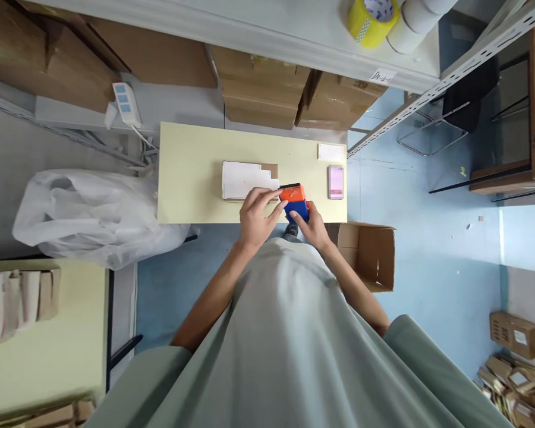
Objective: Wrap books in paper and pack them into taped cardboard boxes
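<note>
My right hand (311, 226) grips an orange and blue block-like object (296, 202) with a dark, toothed-looking strip along its far edge. The thumb lies across the blue part; the fingers wrap its right side. I cannot make out its exact kind. At the object's left edge is my left hand (259, 217), index finger and thumb stretched apart and their tips at the orange and blue parts. Just beyond the left hand, a stack of white paper or cards (245, 180) lies on brown cardboard (270, 171) on the pale yellow table (191, 178).
A pink-screened phone (336, 182) and a white slip (330, 152) lie at the table's right end. A shelf with boxes (263, 83) stands behind, yellow tape (371, 27) on top. An open carton (374, 255) is on the floor right; a white plastic bag (98, 214) bulges left.
</note>
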### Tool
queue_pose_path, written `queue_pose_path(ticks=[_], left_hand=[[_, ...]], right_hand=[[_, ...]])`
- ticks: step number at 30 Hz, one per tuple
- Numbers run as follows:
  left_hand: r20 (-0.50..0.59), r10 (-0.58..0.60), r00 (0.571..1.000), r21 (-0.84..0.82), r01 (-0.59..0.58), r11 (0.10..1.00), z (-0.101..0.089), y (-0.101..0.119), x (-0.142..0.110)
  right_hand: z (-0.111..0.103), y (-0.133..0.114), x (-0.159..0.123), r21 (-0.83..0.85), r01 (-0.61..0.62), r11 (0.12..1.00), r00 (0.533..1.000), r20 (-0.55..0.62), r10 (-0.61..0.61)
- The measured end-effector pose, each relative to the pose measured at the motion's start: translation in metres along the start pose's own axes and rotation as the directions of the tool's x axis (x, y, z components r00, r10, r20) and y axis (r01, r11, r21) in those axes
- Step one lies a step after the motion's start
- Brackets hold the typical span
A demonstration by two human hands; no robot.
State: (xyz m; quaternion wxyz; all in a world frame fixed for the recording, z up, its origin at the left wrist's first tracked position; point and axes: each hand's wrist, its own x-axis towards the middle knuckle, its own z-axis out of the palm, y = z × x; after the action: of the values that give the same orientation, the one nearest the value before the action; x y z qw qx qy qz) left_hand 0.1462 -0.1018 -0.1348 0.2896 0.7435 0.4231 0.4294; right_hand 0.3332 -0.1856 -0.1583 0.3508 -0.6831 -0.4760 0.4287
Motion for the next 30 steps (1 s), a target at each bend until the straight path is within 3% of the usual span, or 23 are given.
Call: queue_pose_path(ticks=[5,16,20,24,30], left_hand=[[-0.044,0.052,0.998,0.148,-0.045,0.988,0.034,0.020,0.009],[-0.084,0.139,0.987,0.201,-0.120,0.972,0.087,0.043,0.020],[-0.048,0.116,0.992,0.273,-0.099,0.957,0.098,0.048,0.021],[-0.049,0.122,0.991,0.234,-0.107,0.966,0.103,0.051,0.022],[-0.044,0.059,0.997,0.206,-0.048,0.977,0.094,0.052,0.021]], right_hand=[[-0.037,0.006,0.003,-0.062,0.021,0.998,1.000,-0.018,-0.022],[-0.090,0.028,0.017,-0.154,0.059,0.986,0.997,0.054,-0.052],[-0.102,0.033,0.021,-0.193,0.066,0.979,0.996,0.073,-0.053],[-0.107,0.039,0.024,-0.259,0.084,0.962,0.995,0.076,-0.066],[-0.106,0.052,0.031,-0.338,0.180,0.924,0.982,0.110,-0.151]])
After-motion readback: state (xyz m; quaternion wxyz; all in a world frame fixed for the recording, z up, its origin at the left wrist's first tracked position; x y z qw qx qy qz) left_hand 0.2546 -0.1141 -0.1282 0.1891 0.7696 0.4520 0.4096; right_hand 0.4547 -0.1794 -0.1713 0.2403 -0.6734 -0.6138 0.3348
